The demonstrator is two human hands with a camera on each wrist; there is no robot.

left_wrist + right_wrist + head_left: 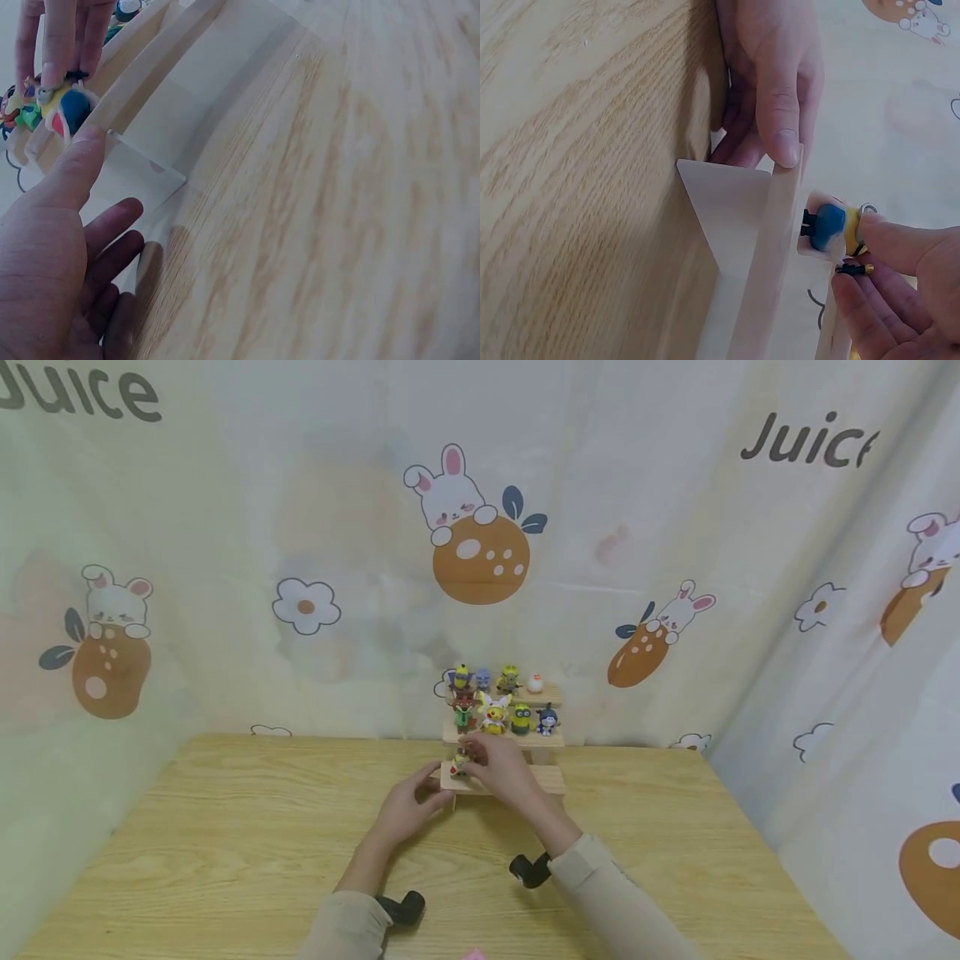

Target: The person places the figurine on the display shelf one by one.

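Observation:
My right hand [512, 774] pinches a small yellow-and-blue minion figurine [829, 227] at its head, with thumb and fingertips. The figurine is upright over the left end of the lowest board of a three-tier wooden display stand [546, 780]; whether its feet touch the board I cannot tell. At that board's left end is my left hand [408, 808]. Its thumb rests against the board's end, and its other fingers hang loosely bent beside the stand's pale side panel [142, 176]. A small black piece with a gold tip [855, 268] shows by the right fingertips.
Several figurines stand on the upper two tiers, among them a fox [463, 713], a Pikachu-like figure [493, 717] and a white round one [535, 683]. A printed curtain [360, 527] hangs behind the wooden table [247, 843]. Something pink [474, 954] peeks in at the bottom edge.

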